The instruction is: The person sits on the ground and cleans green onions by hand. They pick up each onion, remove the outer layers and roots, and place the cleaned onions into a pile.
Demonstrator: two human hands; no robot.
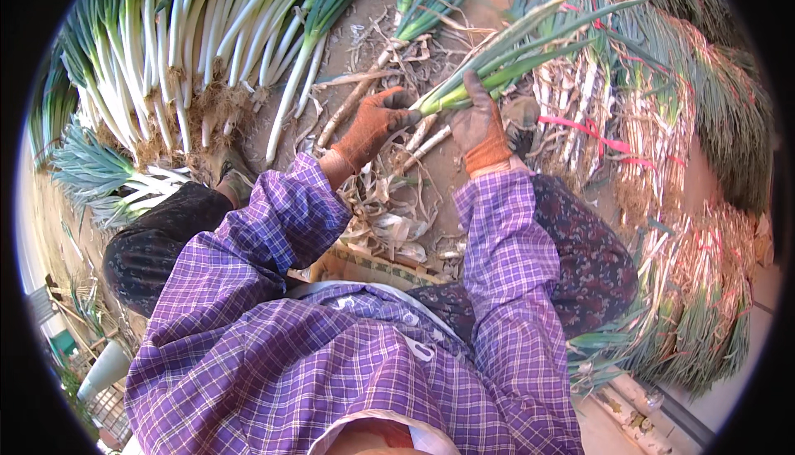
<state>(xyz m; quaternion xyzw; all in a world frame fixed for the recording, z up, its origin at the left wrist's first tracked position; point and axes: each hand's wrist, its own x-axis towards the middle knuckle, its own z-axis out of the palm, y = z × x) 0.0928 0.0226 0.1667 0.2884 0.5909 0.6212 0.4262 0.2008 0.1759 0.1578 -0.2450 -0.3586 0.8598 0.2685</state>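
Both my hands wear orange gloves with dark, soiled palms and fingers. My right hand is closed round the leafy part of a large green onion, its thumb lying along the leaves. The leaves stretch away up and to the right. At the near end of those leaves, the fingers of my left hand pinch together on the onion's stalk. Most of the stalk is hidden by my hands. Just beneath them lies a litter of dry, peeled onion skins.
A big pile of clean white-stalked onions fills the far left. Untrimmed onions lie to the right, some tied with pink ribbon. Further bundles stack along the right side. More onions lie straight ahead on bare ground.
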